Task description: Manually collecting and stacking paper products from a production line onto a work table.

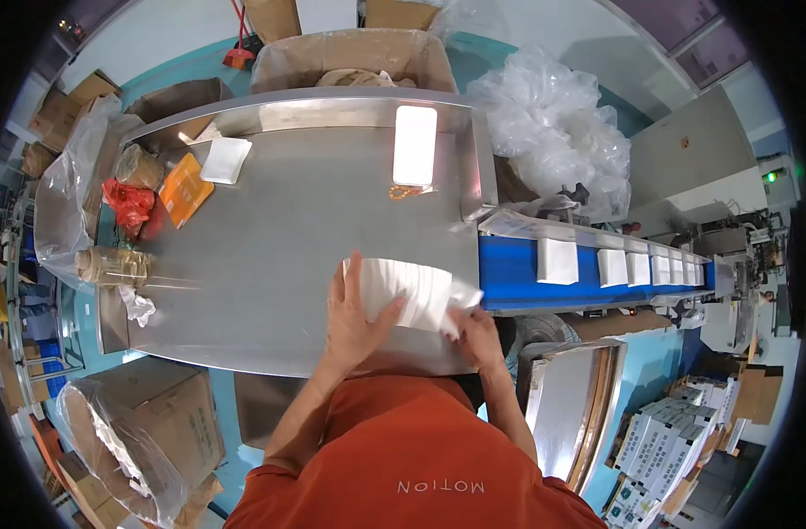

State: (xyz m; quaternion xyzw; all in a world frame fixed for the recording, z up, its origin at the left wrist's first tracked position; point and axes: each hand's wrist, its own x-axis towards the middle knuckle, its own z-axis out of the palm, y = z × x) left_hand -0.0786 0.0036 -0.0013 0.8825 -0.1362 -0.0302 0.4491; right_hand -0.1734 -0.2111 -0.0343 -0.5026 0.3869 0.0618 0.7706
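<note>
- Head view: person in a red top [403, 450] at a metal work surface [288, 238]; row of white packets [394, 282] is by the near edge, toward the right end, just short of the blue conveyor [508, 273].
- Left hand [354, 313]: holding the row's left end, thumb across the near side, fingers set wide toward the far side.
- Right hand [478, 335]: fingers narrow, gripping the loose right end of the row; exact fingertip contact blurred, can't tell.
- Single packets [558, 262] stand spaced out on the conveyor.
- Far right corner: white phone [415, 145], beaded strap toward the near edge.
- Far left corner: flat white packet [226, 160] beside an orange packet [185, 191]; red plastic [128, 204] at the left edge.
- Step in hand, judging by the pose: gathering packets into one even row.
- Next move probably calls for the left hand bracing while the right squares the loose end, pressing lightly so the row doesn't buckle.
</note>
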